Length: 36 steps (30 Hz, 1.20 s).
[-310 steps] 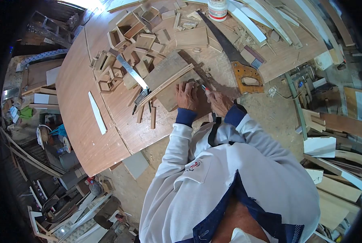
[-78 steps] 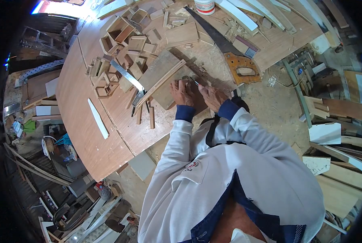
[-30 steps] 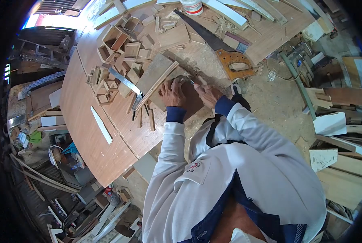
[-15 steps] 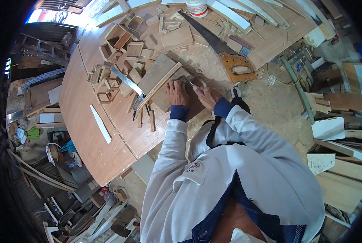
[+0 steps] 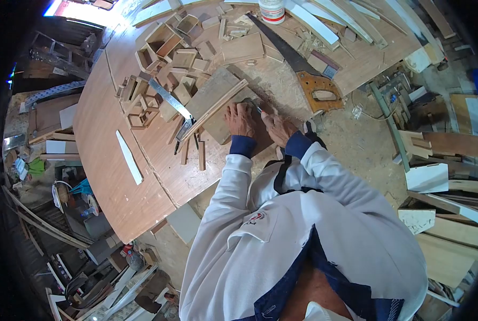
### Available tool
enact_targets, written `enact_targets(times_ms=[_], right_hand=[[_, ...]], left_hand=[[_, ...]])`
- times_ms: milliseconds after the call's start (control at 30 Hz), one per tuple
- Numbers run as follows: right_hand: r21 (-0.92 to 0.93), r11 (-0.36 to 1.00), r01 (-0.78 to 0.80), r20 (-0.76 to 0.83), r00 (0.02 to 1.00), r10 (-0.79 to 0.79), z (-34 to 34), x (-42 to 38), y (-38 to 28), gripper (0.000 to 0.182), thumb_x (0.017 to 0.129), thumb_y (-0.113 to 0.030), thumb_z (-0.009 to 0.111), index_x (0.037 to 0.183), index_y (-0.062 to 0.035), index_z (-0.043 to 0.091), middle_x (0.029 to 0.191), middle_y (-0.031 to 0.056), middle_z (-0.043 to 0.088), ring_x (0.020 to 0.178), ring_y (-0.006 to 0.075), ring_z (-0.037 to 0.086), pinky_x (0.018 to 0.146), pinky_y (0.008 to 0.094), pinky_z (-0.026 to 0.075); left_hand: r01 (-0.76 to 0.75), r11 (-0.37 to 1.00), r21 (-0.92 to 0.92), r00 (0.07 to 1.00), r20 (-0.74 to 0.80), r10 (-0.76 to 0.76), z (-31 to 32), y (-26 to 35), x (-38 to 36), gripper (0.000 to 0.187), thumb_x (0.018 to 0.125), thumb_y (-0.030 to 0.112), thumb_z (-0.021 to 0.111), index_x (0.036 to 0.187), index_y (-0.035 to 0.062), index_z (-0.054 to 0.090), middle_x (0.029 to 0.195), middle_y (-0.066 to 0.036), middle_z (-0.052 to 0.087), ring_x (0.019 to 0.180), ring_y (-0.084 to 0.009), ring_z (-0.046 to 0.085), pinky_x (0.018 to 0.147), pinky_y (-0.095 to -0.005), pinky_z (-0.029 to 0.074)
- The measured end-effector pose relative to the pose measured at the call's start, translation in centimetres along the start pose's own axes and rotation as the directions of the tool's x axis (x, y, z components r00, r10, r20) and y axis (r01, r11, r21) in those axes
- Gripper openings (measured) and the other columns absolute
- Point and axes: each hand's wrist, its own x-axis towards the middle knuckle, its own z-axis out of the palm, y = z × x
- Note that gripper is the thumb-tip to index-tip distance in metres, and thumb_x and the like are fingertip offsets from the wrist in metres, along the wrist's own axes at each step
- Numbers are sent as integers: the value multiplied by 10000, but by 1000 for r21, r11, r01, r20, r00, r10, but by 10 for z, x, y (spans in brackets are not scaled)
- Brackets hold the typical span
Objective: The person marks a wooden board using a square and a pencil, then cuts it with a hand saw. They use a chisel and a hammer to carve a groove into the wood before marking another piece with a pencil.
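Note:
My left hand (image 5: pixel 240 121) lies on a wooden board (image 5: pixel 215 126) at the table edge, fingers bent and pressed together over a small dark piece that I cannot make out. Close on its right, my right hand (image 5: pixel 279 129) is closed around a slim tool with a metallic tip (image 5: pixel 259 109), pointing toward the left fingers. Most of this tool is hidden in the grip. A long narrow wood strip (image 5: pixel 217 108) lies diagonally across the boards, left of my left hand. Beside it rests a metal-bladed tool (image 5: pixel 171 98) with a dark lower end.
A handsaw (image 5: pixel 319 90) with a wooden handle lies beyond my right hand. Small wooden box frames (image 5: pixel 163 43) and offcuts crowd the far left. A white tub (image 5: pixel 272 12) stands at the back. One pointed white strip (image 5: pixel 129 157) lies on the left of the table (image 5: pixel 97 176).
The whole view has shifted slightly, so the table and hands appear a little to the right and lower. Both hands keep nearly the same pose at the board.

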Motion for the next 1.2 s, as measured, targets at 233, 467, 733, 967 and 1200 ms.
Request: enact_targets(times_ms=[233, 467, 733, 967, 1200], right_hand=[[1, 998, 64, -117, 991, -64, 9, -2, 6, 396, 890, -172, 439, 1267, -50, 423, 839, 209, 619, 720, 358, 640, 623, 443, 524], [38, 988, -152, 106, 983, 147, 18, 11, 6, 354, 963, -266, 318, 1211, -59, 462, 900, 235, 627, 763, 377, 648, 656, 459, 522], [97, 993, -69, 41, 997, 66, 0, -22, 15, 255, 950, -224, 394, 1042, -13, 504, 873, 206, 615, 794, 375, 608, 694, 451, 488], [163, 922, -350, -29, 933, 359, -55, 7, 12, 321, 895, -315, 468, 1103, -72, 494, 1021, 265, 577, 911, 408, 587, 752, 457, 491], [126, 876, -466, -192, 855, 482, -46, 36, 31, 375, 836, -332, 547, 1090, -55, 550, 1037, 228, 583, 992, 380, 562, 860, 436, 456]], left_hand=[[-25, 999, 28, 1000, -1, 25, 8, -8, -1, 164, 790, 188, 597, 903, 81, 549, 939, -135, 505, 921, -370, 470, 810, -469, 366], [-55, 993, 108, 998, 25, 52, 15, -15, -3, 146, 807, 198, 591, 893, 86, 557, 945, -127, 502, 923, -363, 473, 797, -461, 366], [3, 1000, -3, 1000, 22, -3, 0, -3, 2, 118, 844, 175, 557, 922, 86, 547, 939, -142, 515, 946, -351, 485, 788, -446, 378], [56, 980, -189, 998, 11, -55, -32, 15, 1, 156, 824, 98, 591, 961, 61, 527, 884, -156, 598, 790, -356, 584, 690, -423, 461], [26, 923, -385, 995, -79, -62, -53, 33, 4, 281, 793, 56, 654, 1013, 42, 480, 799, -141, 617, 706, -306, 632, 590, -332, 489]])
